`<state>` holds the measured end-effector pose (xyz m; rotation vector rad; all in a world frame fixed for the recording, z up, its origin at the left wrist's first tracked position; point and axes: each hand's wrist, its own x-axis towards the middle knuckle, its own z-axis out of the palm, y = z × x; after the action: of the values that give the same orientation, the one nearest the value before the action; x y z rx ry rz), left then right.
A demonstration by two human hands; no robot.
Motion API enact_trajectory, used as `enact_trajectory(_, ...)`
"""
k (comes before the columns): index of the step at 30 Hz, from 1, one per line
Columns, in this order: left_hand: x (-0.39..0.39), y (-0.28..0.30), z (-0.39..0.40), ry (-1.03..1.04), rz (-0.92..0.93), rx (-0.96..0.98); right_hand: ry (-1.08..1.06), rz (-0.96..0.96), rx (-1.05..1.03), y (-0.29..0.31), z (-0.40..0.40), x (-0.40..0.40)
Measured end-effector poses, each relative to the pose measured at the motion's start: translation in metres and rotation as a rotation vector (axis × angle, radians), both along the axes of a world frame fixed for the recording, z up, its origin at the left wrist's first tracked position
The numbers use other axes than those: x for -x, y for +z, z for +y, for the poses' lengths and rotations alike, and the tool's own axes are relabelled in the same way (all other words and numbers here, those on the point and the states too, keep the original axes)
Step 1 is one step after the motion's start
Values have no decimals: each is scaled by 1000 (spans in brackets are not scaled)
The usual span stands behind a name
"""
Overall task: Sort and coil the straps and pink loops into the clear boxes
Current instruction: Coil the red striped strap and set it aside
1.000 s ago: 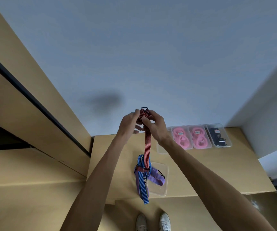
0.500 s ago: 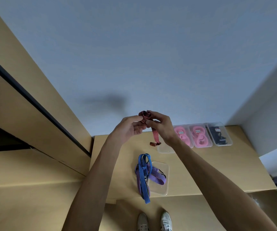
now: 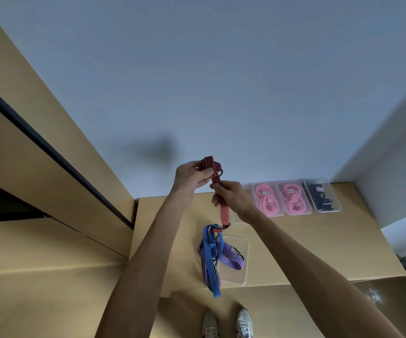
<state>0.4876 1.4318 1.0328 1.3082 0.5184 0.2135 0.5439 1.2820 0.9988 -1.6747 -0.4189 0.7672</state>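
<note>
Two pink-loop boxes [image 3: 281, 197] are filled; the red strap [image 3: 223, 208] is pinched by left hand [image 3: 191, 176] and right hand [image 3: 232, 197] (half-coiled), blue and purple straps [image 3: 211, 254] left.

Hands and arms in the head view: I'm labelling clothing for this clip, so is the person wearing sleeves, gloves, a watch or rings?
Both forearms are bare up to the frame's lower edge, with no sleeves in sight. The left hand and right hand wear no gloves, and no watch or wristband shows at either wrist. No rings are visible, though the fingers are too small to be sure. Below, the person wears white sneakers.
</note>
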Motion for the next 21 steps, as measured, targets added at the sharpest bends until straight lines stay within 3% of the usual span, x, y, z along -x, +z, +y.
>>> enact_trajectory(4, -1, -12, -2, 245, 107, -469, 107, -143, 156, 17, 4, 0)
enact_trajectory(7, 2, -21, 3, 214, 111, -636, 88, -338, 265, 32, 6, -8)
enact_trajectory(11, 1, -24, 5, 121, 120, -802, 233, -729, 369, 45, 9, -12)
enact_trajectory(16, 4, -24, 8, -40, 101, -820, 313, -828, 301, 54, 13, -14)
enact_trajectory(21, 9, -17, 6, -275, -4, -539, 209, -850, 231, 60, 12, -30)
